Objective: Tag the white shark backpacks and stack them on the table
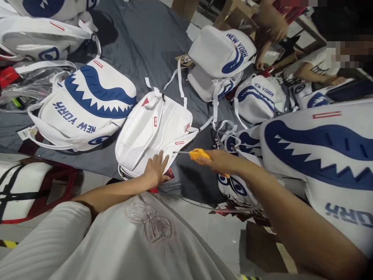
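In the head view, a white backpack (171, 112) lies with its padded back and straps upward on the dark cloth. My left hand (155, 171) rests on its near edge, fingers spread and pressing lightly on the white material. My right hand (220, 161) is closed around an orange-handled tool (199, 154) with a thin metal tip. That tip points left, close to the backpack's right edge; whether it touches cannot be told. A red tag (168, 175) shows beside my left hand.
A white backpack with a blue toothed mouth (100, 93) lies to the left. Similar bags are stacked at the far middle (221, 50) and a large one stands at right (323, 144). A co-worker's hand (271, 23) is at the far side. A red-framed chair (64, 190) stands lower left.
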{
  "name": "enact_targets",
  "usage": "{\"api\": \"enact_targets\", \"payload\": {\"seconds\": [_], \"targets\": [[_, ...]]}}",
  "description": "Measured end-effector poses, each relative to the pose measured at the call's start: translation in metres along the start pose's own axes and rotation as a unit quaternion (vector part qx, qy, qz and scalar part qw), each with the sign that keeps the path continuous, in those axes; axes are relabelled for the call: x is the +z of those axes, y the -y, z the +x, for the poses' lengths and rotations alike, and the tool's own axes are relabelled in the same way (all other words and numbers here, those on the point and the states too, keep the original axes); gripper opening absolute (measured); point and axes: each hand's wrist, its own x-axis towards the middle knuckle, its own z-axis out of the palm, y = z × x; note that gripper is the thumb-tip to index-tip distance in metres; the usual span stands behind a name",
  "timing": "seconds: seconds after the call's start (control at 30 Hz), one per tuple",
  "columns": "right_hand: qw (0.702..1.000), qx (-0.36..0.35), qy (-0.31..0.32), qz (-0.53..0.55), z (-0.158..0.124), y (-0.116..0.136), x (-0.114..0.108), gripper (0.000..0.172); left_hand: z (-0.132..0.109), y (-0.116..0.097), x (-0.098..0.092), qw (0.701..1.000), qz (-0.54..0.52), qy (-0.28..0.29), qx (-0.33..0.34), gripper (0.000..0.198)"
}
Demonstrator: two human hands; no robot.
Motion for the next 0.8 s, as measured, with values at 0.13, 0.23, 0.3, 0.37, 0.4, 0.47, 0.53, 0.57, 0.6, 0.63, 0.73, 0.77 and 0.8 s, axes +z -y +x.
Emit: {"api": "enact_targets", "payload": {"seconds": [0.13, 0.23, 0.3, 0.37, 0.4, 0.47, 0.53, 0.57, 0.6, 0.63, 0.73, 0.77, 0.8], "targets": [[0.995, 0.075, 0.057, 0.026, -0.039, -0.022, 0.011, 0.04, 0.005, -0.002, 0.019, 0.984, -0.149, -0.023, -0.091, 0.061], [0.985, 0.02, 0.117, 0.123, -0.056, -0.037, 0.029, 0.038, 0.011, 0.024, 0.015, 0.97, -0.206, -0.054, -0.117, 0.047], [0.982, 0.005, 0.105, 0.159, -0.058, -0.041, 0.041, 0.04, 0.014, 0.043, 0.011, 0.953, -0.253, -0.075, -0.149, 0.041], [0.99, 0.051, -0.017, 0.134, -0.052, -0.04, 0.048, 0.043, 0.017, 0.055, 0.01, 0.934, -0.293, -0.095, -0.178, 0.046], [0.988, 0.072, -0.078, 0.114, -0.047, -0.037, 0.05, 0.045, 0.018, 0.057, 0.012, 0.926, -0.31, -0.105, -0.186, 0.049], [0.988, 0.057, -0.107, 0.091, -0.039, -0.03, 0.052, 0.049, 0.018, 0.052, 0.018, 0.915, -0.335, -0.127, -0.189, 0.048], [0.995, 0.009, -0.058, 0.075, -0.035, -0.026, 0.053, 0.052, 0.013, 0.039, 0.024, 0.908, -0.349, -0.152, -0.177, 0.044], [0.997, 0.006, -0.049, 0.056, -0.035, -0.026, 0.055, 0.053, 0.008, 0.033, 0.024, 0.908, -0.355, -0.157, -0.158, 0.042], [0.997, 0.02, -0.06, 0.032, -0.037, -0.027, 0.058, 0.053, 0.001, 0.028, 0.021, 0.912, -0.359, -0.15, -0.127, 0.041], [0.996, 0.038, -0.081, 0.011, -0.04, -0.029, 0.064, 0.053, -0.006, 0.025, 0.016, 0.919, -0.359, -0.137, -0.087, 0.041], [0.995, 0.033, -0.086, -0.023, -0.054, -0.035, 0.099, 0.048, -0.026, 0.035, -0.019, 0.922, -0.348, -0.169, -0.026, 0.038], [0.997, 0.009, -0.067, -0.03, -0.058, -0.035, 0.115, 0.044, -0.031, 0.044, -0.034, 0.905, -0.359, -0.218, -0.069, 0.035], [0.998, -0.013, -0.056, -0.041, -0.062, -0.033, 0.133, 0.039, -0.033, 0.055, -0.049, 0.871, -0.382, -0.273, -0.145, 0.032]]}}
